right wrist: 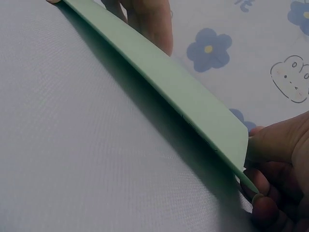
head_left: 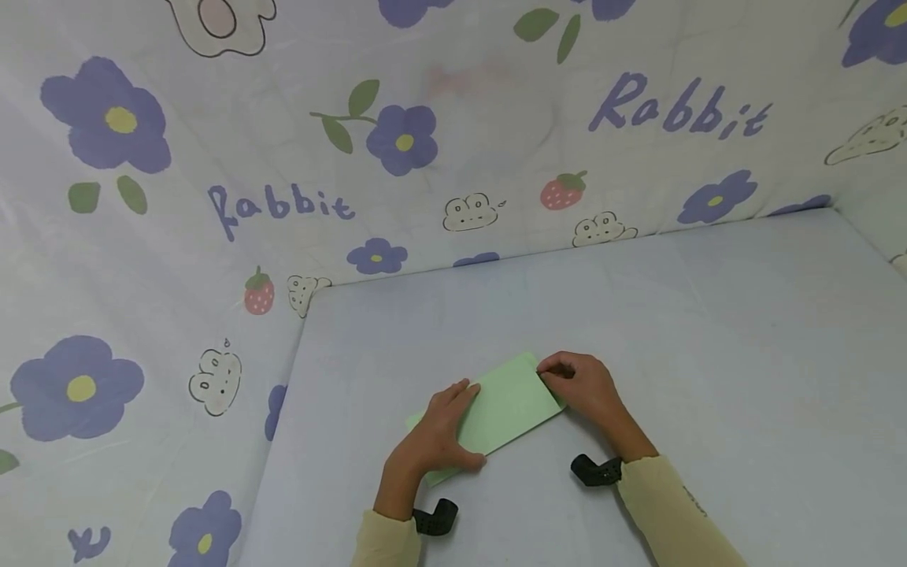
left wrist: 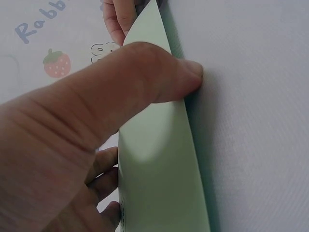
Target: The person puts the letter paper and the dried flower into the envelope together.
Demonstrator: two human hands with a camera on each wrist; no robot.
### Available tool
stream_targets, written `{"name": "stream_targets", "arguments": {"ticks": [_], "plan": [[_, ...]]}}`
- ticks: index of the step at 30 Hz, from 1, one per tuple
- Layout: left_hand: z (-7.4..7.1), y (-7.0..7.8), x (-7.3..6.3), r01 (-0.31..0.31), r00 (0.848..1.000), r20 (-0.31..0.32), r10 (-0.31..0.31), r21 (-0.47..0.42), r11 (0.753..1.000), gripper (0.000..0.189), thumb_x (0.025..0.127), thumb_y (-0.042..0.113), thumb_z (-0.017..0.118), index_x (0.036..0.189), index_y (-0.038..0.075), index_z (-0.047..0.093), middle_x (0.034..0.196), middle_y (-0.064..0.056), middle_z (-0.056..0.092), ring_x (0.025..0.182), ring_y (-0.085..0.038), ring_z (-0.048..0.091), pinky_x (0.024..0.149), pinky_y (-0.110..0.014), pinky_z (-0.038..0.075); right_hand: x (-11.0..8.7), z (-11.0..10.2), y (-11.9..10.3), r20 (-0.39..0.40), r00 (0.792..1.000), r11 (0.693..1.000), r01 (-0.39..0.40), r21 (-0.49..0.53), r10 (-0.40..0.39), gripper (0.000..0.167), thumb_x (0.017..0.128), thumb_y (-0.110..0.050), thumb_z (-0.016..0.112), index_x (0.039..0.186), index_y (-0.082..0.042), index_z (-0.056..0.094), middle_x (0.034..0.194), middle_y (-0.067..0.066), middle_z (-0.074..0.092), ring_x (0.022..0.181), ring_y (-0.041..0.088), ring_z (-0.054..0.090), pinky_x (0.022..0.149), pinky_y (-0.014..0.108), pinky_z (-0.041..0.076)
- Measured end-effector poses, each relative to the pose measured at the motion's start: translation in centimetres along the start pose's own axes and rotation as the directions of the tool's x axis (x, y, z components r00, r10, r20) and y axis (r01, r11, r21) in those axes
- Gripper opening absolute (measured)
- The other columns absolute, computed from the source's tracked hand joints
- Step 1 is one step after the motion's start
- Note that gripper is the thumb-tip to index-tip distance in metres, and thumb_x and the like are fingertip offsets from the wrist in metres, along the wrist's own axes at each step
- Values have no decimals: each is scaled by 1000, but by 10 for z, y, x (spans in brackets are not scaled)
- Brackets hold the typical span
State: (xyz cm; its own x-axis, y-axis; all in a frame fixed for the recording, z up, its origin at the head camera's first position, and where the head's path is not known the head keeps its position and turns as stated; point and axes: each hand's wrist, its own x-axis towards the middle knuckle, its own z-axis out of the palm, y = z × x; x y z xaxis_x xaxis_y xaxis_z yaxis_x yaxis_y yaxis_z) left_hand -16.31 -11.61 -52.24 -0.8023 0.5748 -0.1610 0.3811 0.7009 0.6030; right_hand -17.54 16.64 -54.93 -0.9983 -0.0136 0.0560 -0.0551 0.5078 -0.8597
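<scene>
A flat, pale green piece of paper (head_left: 512, 405), with more than one layer at its ends, lies slantwise in front of me. My left hand (head_left: 441, 433) spans its left part and holds it, thumb at the near long edge and fingers at the far one. In the left wrist view the thumb (left wrist: 145, 72) crosses over the paper (left wrist: 159, 183). With its fingertips my right hand (head_left: 583, 383) pinches the right end. The right wrist view shows those fingers (right wrist: 270, 186) around a thin corner, and the paper's (right wrist: 193, 101) near edge tilted above the table with a shadow below.
The pale table (head_left: 744, 339) spreads around the paper. Behind it and at its left hangs a sheet (head_left: 482, 157) printed with purple flowers, strawberries and rabbits. Black wrist devices (head_left: 594, 471) sit on both wrists, over beige sleeves (head_left: 666, 504).
</scene>
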Motion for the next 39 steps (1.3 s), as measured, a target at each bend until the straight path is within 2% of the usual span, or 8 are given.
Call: {"name": "stream_targets", "arguments": {"ticks": [16,39], "plan": [[0,-1,1,-10,1000,2,10,1,1000,100,75,27,86,158,9,31,163,-12,24,148,-33,22,108,-54,35,0,0,-1,-13,1000,1000,-14,19,15,9,92,-13,71,98,-15,78,93,0,71,85,18,62,76,38,48],[0,-2,1,1,1000,8,-1,3,1000,101,75,28,86,158,12,31,164,-9,23,148,-31,21,109,-52,35,3,-3,3,73,997,999,33,24,-34,12,94,-8,68,102,-12,76,101,2,72,96,23,65,84,43,50]]}}
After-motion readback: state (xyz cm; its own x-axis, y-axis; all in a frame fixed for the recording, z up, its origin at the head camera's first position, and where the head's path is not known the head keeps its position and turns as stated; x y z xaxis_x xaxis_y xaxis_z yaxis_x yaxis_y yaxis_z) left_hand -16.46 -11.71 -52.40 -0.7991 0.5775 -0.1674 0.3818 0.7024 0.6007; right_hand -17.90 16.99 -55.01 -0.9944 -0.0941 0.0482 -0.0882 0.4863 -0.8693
